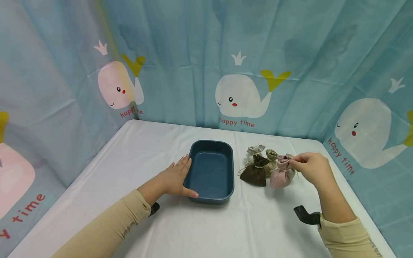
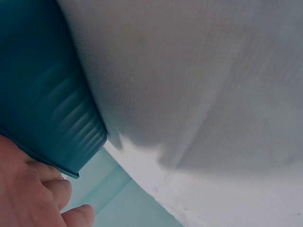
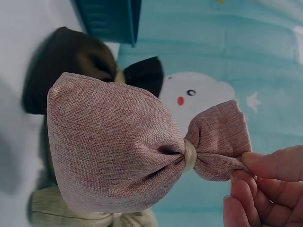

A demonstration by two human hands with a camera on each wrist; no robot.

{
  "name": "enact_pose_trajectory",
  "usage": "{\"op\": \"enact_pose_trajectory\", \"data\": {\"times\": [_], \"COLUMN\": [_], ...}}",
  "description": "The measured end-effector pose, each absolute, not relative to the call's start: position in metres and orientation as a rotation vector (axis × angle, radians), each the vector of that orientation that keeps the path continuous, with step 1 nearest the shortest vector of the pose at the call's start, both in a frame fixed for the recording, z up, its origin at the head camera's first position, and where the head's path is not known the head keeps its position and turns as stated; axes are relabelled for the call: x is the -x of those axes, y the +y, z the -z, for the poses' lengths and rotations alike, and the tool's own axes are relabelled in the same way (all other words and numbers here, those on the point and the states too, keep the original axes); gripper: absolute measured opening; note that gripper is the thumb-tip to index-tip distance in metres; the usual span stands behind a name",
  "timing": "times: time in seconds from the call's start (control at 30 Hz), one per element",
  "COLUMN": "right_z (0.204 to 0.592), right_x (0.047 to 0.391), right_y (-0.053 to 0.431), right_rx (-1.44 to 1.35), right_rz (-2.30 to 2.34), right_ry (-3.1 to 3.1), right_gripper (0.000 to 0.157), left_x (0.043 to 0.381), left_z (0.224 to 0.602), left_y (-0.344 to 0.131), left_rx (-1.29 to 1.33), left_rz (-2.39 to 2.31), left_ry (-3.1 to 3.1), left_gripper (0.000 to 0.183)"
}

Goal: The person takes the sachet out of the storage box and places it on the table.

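Note:
A pink drawstring pouch (image 3: 113,146) hangs from my right hand (image 1: 313,168), whose thumb and fingers pinch its gathered top. In the right wrist view its full body and pale tie cord show clearly. Close beside it on the white cloth are a dark brown pouch (image 1: 253,175), an olive-tan pouch (image 1: 271,165) and a pale pouch (image 1: 255,150). My left hand (image 1: 177,177) lies with straight, spread fingers against the left rim of a dark blue rectangular bin (image 1: 209,175). Nothing lies inside the bin.
A white cloth (image 1: 200,229) covers the table. Light blue curtains (image 1: 180,96) printed with whales surround its back and sides. A black wrist mount (image 1: 306,215) sticks out beside the right sleeve.

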State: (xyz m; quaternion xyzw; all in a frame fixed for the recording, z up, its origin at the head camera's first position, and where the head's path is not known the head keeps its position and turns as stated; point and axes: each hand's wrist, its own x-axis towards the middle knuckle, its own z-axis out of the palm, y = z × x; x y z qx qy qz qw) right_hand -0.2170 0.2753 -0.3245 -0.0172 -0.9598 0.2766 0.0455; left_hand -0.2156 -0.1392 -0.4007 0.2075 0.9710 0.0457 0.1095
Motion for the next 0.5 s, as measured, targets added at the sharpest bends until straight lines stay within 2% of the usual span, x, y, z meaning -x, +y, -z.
{"op": "enact_pose_trajectory", "data": {"times": [0.5], "right_z": [0.338], "right_x": [0.220], "right_y": [0.279], "right_rx": [0.102], "right_rz": [-0.864], "right_ry": [-2.978], "right_gripper": [0.026], "left_x": [0.218], "left_z": [0.404], "left_y": [-0.141], "left_rx": [-0.597], "left_rz": [-0.109], "left_ry": [2.840], "left_gripper": [0.130]}}
